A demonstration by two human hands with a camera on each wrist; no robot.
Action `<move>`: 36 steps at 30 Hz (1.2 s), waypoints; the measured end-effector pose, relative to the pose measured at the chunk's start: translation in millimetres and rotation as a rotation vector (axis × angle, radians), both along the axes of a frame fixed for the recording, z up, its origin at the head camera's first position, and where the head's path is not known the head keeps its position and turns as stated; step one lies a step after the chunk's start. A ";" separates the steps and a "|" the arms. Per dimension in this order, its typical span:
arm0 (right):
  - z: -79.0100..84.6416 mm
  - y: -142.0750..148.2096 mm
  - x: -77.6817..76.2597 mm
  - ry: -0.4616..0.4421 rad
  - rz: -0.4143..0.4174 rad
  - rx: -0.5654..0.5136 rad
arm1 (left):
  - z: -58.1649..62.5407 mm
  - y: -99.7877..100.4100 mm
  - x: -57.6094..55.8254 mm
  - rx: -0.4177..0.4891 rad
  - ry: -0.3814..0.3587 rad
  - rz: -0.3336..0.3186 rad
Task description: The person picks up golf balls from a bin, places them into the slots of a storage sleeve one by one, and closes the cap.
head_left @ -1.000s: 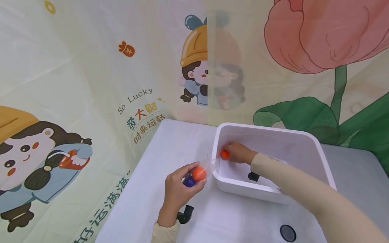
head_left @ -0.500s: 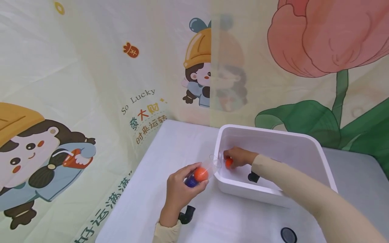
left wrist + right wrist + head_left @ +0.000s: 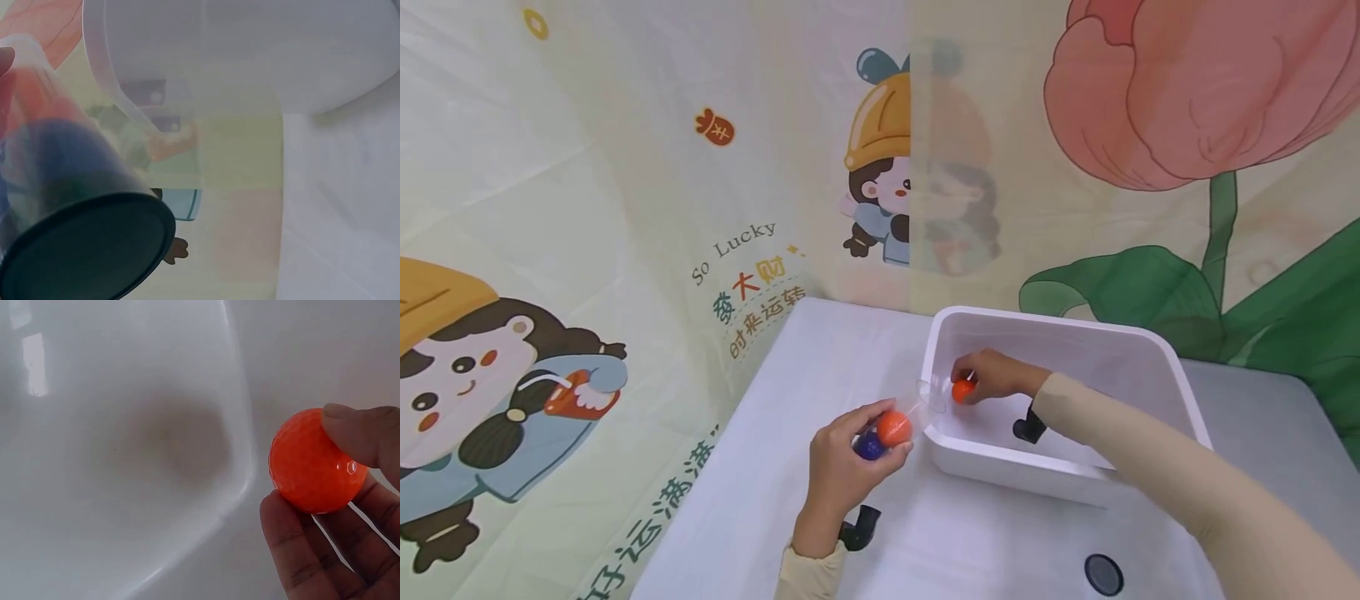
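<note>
My left hand grips a clear plastic canister, tilted so that its mouth leans over the near-left rim of a white bin. Inside the canister lie an orange ball and a dark blue ball. A dark round cap covers the canister's lower end in the left wrist view. Down in the bin's left part is my right hand, pinching an orange golf ball between thumb and fingers. In the right wrist view the ball's dimples show beside the bin's inner corner.
On the table's near side lies a black round lid. Curved black pieces show beside the left wrist and below the right wrist. Printed cloth hangs behind the table and along its left.
My right hand dipped a little with the orange golf ball inside the bin, then rose slightly. The left hand and canister have stayed nearly in place.
</note>
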State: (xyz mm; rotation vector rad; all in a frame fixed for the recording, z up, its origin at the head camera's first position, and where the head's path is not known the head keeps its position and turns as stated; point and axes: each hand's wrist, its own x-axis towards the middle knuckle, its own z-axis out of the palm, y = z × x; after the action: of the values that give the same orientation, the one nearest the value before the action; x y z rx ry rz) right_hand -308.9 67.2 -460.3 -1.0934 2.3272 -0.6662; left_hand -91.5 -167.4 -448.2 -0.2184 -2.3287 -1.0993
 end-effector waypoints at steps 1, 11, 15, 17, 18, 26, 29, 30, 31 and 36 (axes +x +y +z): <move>2.9 0.9 0.4 -0.004 -0.003 -0.007 | 0.2 0.2 0.0 -0.001 0.003 -0.002; 25.1 11.4 4.9 -0.010 -0.004 -0.078 | 3.2 3.0 0.7 -0.022 0.022 -0.005; 31.4 15.0 8.1 -0.018 -0.018 -0.096 | 3.8 4.3 1.6 -0.029 0.018 -0.004; 35.5 16.6 10.0 -0.018 -0.018 -0.109 | 4.1 5.1 2.1 -0.029 0.015 -0.005; 38.3 17.6 11.2 -0.017 -0.017 -0.117 | 4.3 5.5 2.2 -0.028 0.013 -0.006; 57.2 24.1 19.9 -0.016 -0.024 -0.147 | 5.2 9.2 2.0 -0.033 0.014 -0.011; 62.3 26.1 24.0 -0.016 -0.023 -0.159 | 5.6 10.5 1.5 -0.036 0.022 -0.017; 64.0 26.7 25.4 -0.015 -0.019 -0.167 | 5.6 10.9 1.4 -0.037 0.024 -0.018; 65.9 27.3 26.9 -0.016 -0.015 -0.175 | 5.7 11.2 1.4 -0.036 0.026 -0.021; 77.7 28.8 35.5 -0.027 0.001 -0.212 | 7.5 13.5 1.2 -0.041 0.038 -0.029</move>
State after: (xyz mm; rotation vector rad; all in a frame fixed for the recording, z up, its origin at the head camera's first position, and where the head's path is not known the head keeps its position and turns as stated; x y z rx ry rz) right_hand -273.4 96.0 -382.6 -1.1692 2.2720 -0.9386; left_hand -90.4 -154.0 -440.7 -0.2875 -2.3225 -1.0530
